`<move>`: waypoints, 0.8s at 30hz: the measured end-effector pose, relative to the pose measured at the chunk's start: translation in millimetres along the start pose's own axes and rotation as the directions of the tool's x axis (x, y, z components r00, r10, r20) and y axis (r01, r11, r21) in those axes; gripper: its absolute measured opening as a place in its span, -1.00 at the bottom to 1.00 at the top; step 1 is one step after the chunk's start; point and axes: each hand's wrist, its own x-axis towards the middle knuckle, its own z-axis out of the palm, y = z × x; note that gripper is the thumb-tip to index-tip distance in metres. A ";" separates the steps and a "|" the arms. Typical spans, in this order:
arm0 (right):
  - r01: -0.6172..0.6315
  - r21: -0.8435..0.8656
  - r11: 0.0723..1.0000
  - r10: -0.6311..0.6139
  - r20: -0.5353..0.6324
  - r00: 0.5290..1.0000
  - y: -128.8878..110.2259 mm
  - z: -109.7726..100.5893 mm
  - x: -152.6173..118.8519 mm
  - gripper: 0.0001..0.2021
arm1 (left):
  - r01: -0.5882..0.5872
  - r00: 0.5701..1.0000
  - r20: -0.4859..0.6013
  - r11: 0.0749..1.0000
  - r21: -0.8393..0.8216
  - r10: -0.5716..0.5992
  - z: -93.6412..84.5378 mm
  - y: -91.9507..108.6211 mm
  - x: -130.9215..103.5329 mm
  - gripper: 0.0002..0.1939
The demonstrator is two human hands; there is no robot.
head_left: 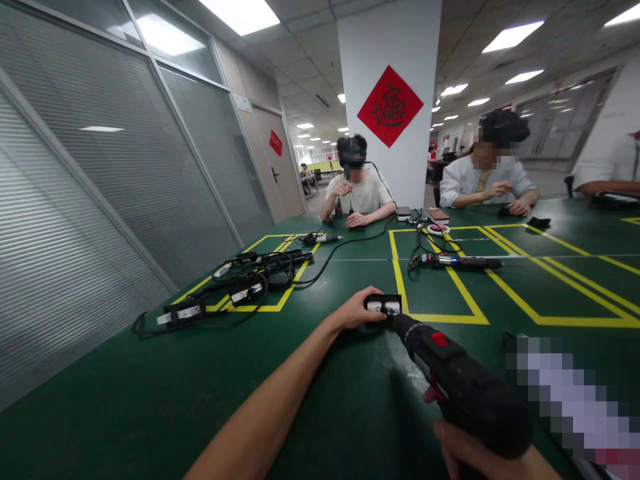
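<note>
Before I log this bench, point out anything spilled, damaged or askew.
Mainly the tangled black cables at the left of the green table: they sprawl over the yellow lines instead of lying inside them. No spill or damage shows; the drill in the right hand and the black box held by the left hand look ordinary.

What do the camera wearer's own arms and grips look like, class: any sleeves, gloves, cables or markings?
Each grip is a bare, ungloved hand. The left forearm tapers to the wrist, with no sleeve, watch, cable or marking showing; the left hand shows no ring. The right hand is partly hidden, so rings cannot be ruled out.
</note>
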 end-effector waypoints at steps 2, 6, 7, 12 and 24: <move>0.035 -0.014 0.999 -0.035 -0.019 0.999 0.3 -0.2 -0.9 -0.75 | 0.002 1.000 -0.005 1.000 0.011 -0.002 -0.2 -0.3 -0.5 -0.45; 0.062 -0.007 0.998 -0.062 -0.018 0.998 2.6 -0.9 -0.1 -0.76 | 0.002 1.000 0.014 1.000 0.008 -0.003 -1.3 0.8 -2.1 -0.45; 0.065 -0.008 0.998 -0.066 -0.014 0.998 3.4 -1.3 0.7 -0.76 | 0.001 1.000 0.021 1.000 0.006 -0.001 -1.7 1.5 -2.5 -0.45; 0.175 -0.103 0.979 -0.187 -0.114 0.976 7.2 -5.2 6.4 -0.80 | 0.001 1.000 0.031 1.000 0.003 -0.001 -1.5 2.9 -2.4 -0.46; 0.101 -0.040 0.994 -0.101 0.006 0.995 10.2 -2.2 7.2 -0.80 | 0.010 1.000 0.004 1.000 -0.026 -0.010 -0.8 7.0 -4.3 -0.43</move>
